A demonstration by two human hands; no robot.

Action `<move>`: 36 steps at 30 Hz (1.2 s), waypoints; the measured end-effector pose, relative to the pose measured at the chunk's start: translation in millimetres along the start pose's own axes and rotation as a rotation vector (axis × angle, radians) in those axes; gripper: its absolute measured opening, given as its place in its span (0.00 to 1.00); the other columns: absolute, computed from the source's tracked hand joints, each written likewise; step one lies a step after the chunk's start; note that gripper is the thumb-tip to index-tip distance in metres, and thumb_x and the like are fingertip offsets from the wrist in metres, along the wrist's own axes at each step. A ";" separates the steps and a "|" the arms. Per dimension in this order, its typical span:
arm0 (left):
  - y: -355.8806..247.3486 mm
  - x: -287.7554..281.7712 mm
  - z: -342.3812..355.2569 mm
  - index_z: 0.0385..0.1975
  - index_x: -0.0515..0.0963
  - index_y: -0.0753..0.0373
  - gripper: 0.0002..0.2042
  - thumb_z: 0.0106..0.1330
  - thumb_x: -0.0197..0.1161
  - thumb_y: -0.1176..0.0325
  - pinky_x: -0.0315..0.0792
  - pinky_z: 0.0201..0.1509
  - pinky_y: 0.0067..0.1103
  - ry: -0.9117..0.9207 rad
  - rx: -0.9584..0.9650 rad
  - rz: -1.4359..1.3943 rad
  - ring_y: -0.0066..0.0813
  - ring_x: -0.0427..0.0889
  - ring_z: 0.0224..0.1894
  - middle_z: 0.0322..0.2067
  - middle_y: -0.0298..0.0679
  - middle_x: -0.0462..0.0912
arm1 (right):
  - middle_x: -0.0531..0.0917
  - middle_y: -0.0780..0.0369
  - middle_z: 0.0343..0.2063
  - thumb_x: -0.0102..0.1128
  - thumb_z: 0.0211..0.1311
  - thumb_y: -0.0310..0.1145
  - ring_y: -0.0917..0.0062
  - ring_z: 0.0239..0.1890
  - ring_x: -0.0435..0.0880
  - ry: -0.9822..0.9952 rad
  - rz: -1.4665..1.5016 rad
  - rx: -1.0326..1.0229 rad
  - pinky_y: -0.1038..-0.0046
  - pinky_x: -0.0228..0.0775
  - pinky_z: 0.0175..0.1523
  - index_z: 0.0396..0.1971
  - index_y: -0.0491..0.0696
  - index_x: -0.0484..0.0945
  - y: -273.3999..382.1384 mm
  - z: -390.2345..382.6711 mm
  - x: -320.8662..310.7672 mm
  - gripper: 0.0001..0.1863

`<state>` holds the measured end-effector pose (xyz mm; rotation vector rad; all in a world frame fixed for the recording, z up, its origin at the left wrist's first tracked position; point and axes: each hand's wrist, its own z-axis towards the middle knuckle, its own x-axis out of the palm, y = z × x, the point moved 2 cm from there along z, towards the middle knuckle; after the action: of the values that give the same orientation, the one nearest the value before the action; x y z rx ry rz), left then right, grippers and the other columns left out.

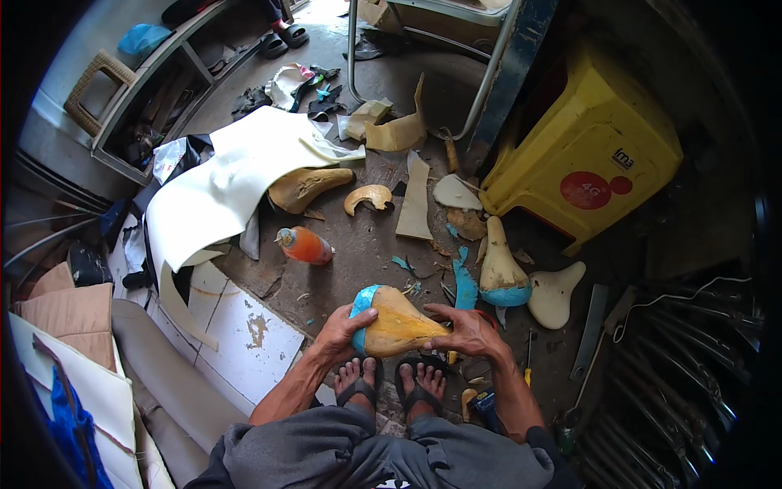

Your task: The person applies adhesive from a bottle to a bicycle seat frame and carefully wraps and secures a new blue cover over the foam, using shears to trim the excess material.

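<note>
Both hands hold a worn yellow-brown saddle-shaped foam pad with a light-blue band at its wide end, above my sandalled feet. My left hand grips the blue end, thumb over it; my right hand has its fingers round the narrow end. Just beyond lie torn blue strips, an orange bottle, another blue-ended pad and a pale pad. A yellow-handled screwdriver lies right of my right hand.
A large white sheet and foam scraps cover part of the floor ahead. A yellow plastic stool stands right, a metal-framed chair behind, shelves at back left, metal bars at lower right. Another person's sandalled feet show at top.
</note>
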<state>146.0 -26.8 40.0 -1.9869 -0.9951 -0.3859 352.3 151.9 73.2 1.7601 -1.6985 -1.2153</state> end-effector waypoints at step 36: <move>7.0 0.1 -5.2 0.52 0.75 0.73 0.23 0.68 0.67 0.59 0.83 0.48 0.31 -0.215 -0.017 0.065 0.36 0.87 0.43 0.46 0.47 0.84 | 0.83 0.58 0.43 0.73 0.50 0.46 0.61 0.50 0.82 -0.154 -0.354 -0.107 0.51 0.67 0.59 0.59 0.53 0.73 -33.9 1.6 41.6 0.35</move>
<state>151.9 -33.2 39.2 -2.1031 -1.0589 -0.1472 366.1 118.9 33.1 2.0018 -1.4048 -1.5974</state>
